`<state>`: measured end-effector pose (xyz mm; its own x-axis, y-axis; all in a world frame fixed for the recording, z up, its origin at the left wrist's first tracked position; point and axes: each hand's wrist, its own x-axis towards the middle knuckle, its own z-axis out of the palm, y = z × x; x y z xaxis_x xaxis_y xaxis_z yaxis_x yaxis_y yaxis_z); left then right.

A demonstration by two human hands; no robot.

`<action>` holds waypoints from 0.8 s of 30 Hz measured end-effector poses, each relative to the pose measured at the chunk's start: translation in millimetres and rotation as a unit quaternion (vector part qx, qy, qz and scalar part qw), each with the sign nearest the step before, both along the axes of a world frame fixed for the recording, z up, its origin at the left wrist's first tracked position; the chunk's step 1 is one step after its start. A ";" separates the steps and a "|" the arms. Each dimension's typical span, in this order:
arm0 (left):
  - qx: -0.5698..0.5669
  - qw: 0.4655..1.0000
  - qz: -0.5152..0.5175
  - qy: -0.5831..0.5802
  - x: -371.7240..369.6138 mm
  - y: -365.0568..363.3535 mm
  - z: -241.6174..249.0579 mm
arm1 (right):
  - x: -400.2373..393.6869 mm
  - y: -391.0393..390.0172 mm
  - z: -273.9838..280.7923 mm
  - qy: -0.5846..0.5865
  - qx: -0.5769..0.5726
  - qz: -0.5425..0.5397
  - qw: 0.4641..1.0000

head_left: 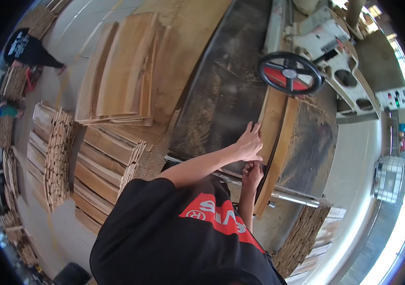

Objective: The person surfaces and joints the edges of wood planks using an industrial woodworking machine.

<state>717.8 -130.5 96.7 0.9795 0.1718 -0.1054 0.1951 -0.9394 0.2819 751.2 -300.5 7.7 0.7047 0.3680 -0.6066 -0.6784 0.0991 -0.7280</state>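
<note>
A long wooden board (271,118) with a dark edge lies on the dark machine table (226,80), running under the handwheel side of the machine. My left hand (250,143) reaches over its near part, fingers stretched and spread, the fingertips at the board's left side. Just below it, my right hand (252,174) is closed, with curled fingers close to the board's near left edge. Whatever those fingers hold, if anything, is hidden. Along the board's right side runs a lighter wooden strip (279,154), which sticks out past the table's front edge.
Above the boards stands a machine with a black-and-red handwheel (289,73). Sawdust (197,128) covers parts of the table. Stacked planks (121,71) stand at left, more (302,235) at lower right. A person in dark clothing (29,50) is far left. A control box (394,98) is at right.
</note>
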 end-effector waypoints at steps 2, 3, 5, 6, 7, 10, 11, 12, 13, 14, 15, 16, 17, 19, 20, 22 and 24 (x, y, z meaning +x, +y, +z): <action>-0.033 0.998 0.008 -0.061 -8.4 24.0 -7.5 | 9.8 15.0 11.4 0.008 -0.007 -0.002 1.000; -0.044 0.993 0.019 -0.105 -18.8 38.0 -12.6 | 17.3 23.3 14.1 0.019 -0.013 -0.003 1.000; -0.061 0.979 0.036 -0.192 -47.4 68.4 -27.0 | 34.2 34.3 13.7 0.045 -0.023 -0.011 0.999; -0.055 0.976 0.081 -0.197 -67.4 85.3 -12.9 | 45.5 38.3 7.6 0.062 -0.005 0.000 0.998; -0.050 0.970 0.123 -0.202 -90.1 100.9 10.0 | 52.3 46.1 6.4 0.068 -0.007 0.000 0.998; 0.041 0.939 0.276 -0.200 -156.5 148.9 42.7 | 74.3 61.9 4.8 0.100 0.016 0.004 0.995; 0.083 0.921 0.326 -0.196 -177.2 163.4 42.1 | 79.2 69.7 5.9 0.095 0.012 -0.007 0.995; 0.107 0.911 0.357 -0.177 -200.9 172.5 56.7 | 82.7 78.3 7.7 0.089 0.010 -0.017 0.996; 0.131 0.899 0.386 -0.159 -224.4 179.8 78.4 | 86.5 86.5 9.7 0.083 0.008 -0.029 0.996; 0.146 0.886 0.424 -0.118 -242.3 188.8 89.8 | 90.7 94.2 11.2 0.072 -0.004 -0.026 0.997; 0.161 0.871 0.458 -0.079 -258.1 199.6 96.6 | 94.6 102.2 11.8 0.060 -0.013 -0.025 0.998; 0.173 0.852 0.488 -0.075 -273.7 209.2 99.9 | 98.1 107.1 15.4 0.049 -0.021 -0.029 0.998; 0.185 0.834 0.514 -0.071 -287.6 220.7 98.8 | 100.5 114.6 14.4 0.036 -0.020 -0.020 0.999; 0.176 0.778 0.603 0.016 -307.3 237.4 97.9 | 108.1 125.1 14.0 0.011 -0.021 -0.010 1.000; 0.150 0.767 0.624 0.017 -310.7 238.7 96.1 | 114.2 128.1 14.5 0.005 -0.007 0.002 1.000; 0.096 0.739 0.666 0.025 -315.9 234.8 91.0 | 107.9 131.5 30.4 -0.073 -0.024 0.029 0.997; 0.079 0.739 0.668 0.027 -318.0 235.5 87.6 | 94.7 132.0 37.4 -0.157 -0.032 0.073 0.984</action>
